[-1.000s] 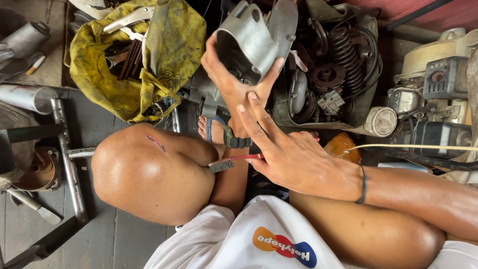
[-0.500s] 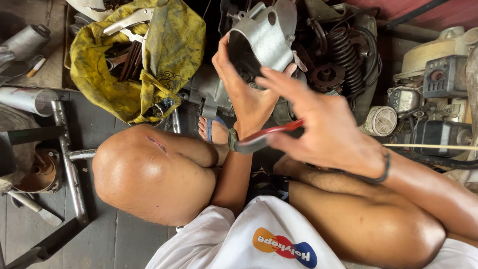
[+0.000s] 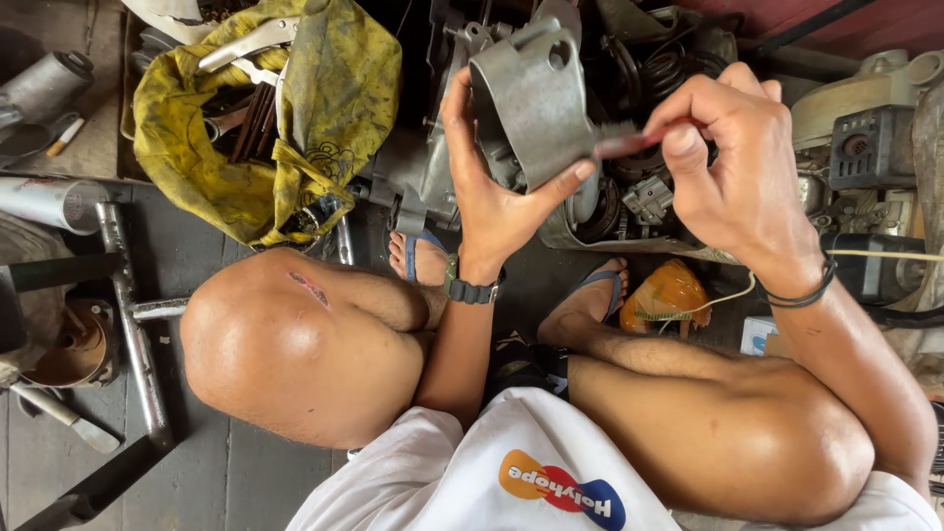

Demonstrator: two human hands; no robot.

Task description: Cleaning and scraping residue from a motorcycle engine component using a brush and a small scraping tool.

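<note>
- Engine parts pile (image 3: 649, 187) is sprawling across the top middle: dark, greasy metal, coiled springs, gear-like round bits, all jumbled against a beige machine housing (image 3: 865, 108) on the right.
- Yellow cloth bag (image 3: 324, 108) is sitting top left, grimy and crumpled, sagging open. Inside it's holding locking pliers (image 3: 251, 44) with shiny handles and a bundle of thin rusty rods; can't tell what else is down in there.
- Steel tube frame (image 3: 128, 315) is lying on the grey plank floor at the left, scuffed and dull, with a grey cylinder (image 3: 44, 88) further up.
- Grey metal casing (image 3: 531, 103) is being held up in front of the parts pile, roughly centre top. It's a matte cast piece, curved like a short sleeve, with a round hole near its upper edge.
- Left hand (image 3: 487, 187) is wrapping around the casing from below, thumb pressing the front face, fingers curling behind it.
- Right hand (image 3: 733, 167) is pinching a small brush with a red handle (image 3: 634, 143) between thumb and fingers, bristle end touching the casing's right edge.
- Orange plastic bag (image 3: 669, 290) is crumpling on the floor just beside the foot in a blue sandal.
</note>
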